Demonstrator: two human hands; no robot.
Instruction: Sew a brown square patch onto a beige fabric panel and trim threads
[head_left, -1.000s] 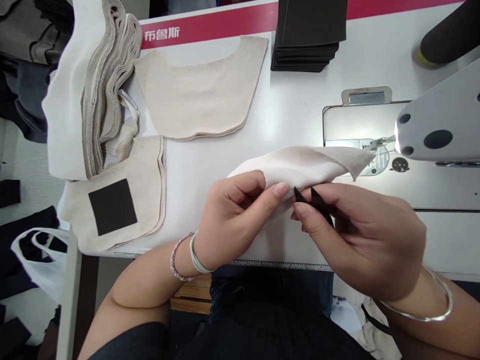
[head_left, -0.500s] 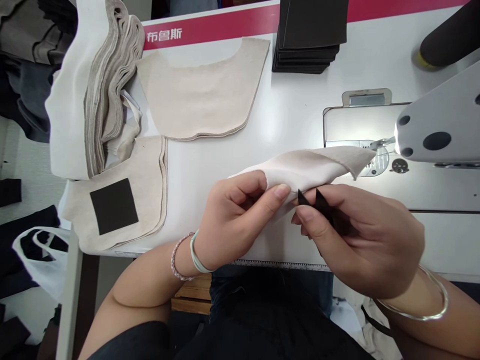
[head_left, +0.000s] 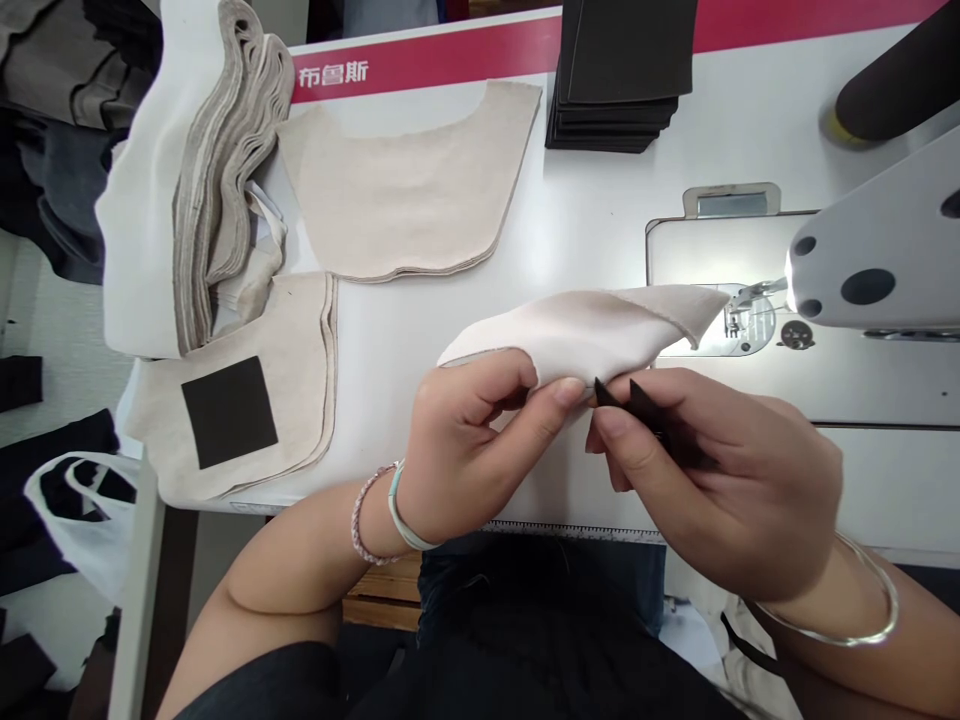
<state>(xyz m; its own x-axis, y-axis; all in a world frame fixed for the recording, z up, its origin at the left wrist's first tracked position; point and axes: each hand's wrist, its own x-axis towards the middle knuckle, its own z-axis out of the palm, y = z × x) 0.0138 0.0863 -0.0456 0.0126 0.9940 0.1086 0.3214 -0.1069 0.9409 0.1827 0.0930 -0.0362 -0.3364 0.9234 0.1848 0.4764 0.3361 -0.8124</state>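
My left hand (head_left: pixel 480 440) is closed on a folded beige fabric piece (head_left: pixel 577 335), pinching its near edge between thumb and fingers. In my right hand (head_left: pixel 727 480) are black thread snips (head_left: pixel 646 408), mostly hidden by the fingers. Their two pointed blades stand apart, close to the fabric's edge beside my left thumb. The far corner of the fabric reaches toward the needle area of a white sewing machine (head_left: pixel 874 245).
Stacked beige cut pieces (head_left: pixel 420 190) lie on the white table, and more at left carry a black square (head_left: pixel 229 412). A thick fabric bundle (head_left: pixel 142 200) rises behind those. Black pieces (head_left: pixel 626 60) are piled at the back; a dark cylinder (head_left: pixel 896 80) stands at right.
The fabric and my left hand have shifted slightly, and the fabric's far corner has drawn back a little left from the needle area. Both hands keep their holds.
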